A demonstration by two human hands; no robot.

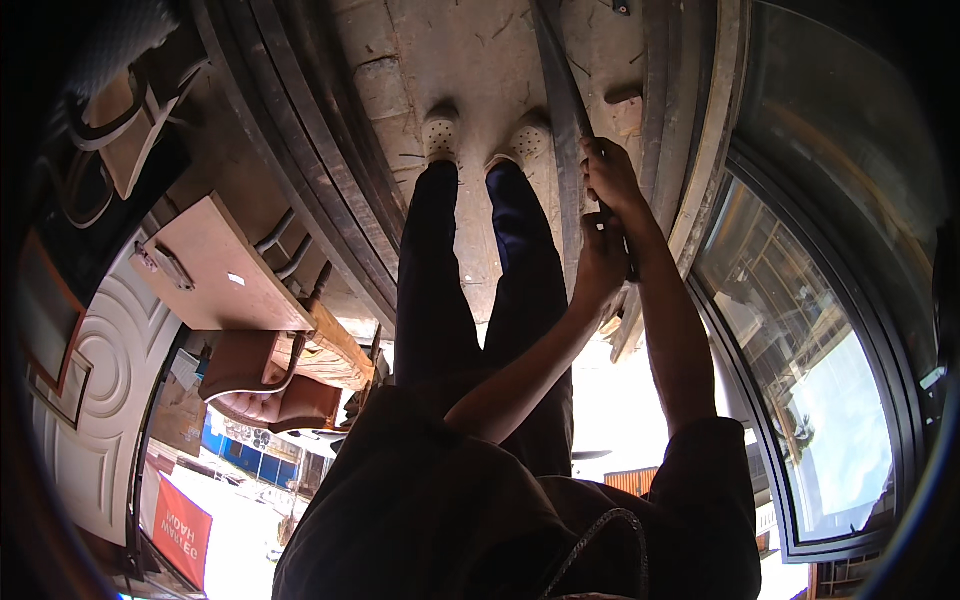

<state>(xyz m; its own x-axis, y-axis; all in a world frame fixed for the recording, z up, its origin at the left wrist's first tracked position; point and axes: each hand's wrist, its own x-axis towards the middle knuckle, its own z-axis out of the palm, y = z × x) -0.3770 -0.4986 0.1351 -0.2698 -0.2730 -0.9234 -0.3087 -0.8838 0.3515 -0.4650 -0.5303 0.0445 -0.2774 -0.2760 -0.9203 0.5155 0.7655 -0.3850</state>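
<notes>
Fingers of the right hand curl shut around a long, dark, narrow strip that runs from the top centre of the frame down to the right of centre. Just below, the left hand grips the same strip, fingers wrapped and pressed together; what lies under its palm cannot be told. Both forearms rise from the lower edge, the left crossing toward the right. The strip lies beside the person's right leg, close to the pale perforated shoes planted on a worn wooden floor. Stacked curved frames arc through the upper left; a glazed arched frame fills the right side.

Assessment: with two hands set close together on one long piece, control of the far end is likely weak. A wider spacing between grips, wrists in line with the strip, and feet kept clear of its edge would serve better.
</notes>
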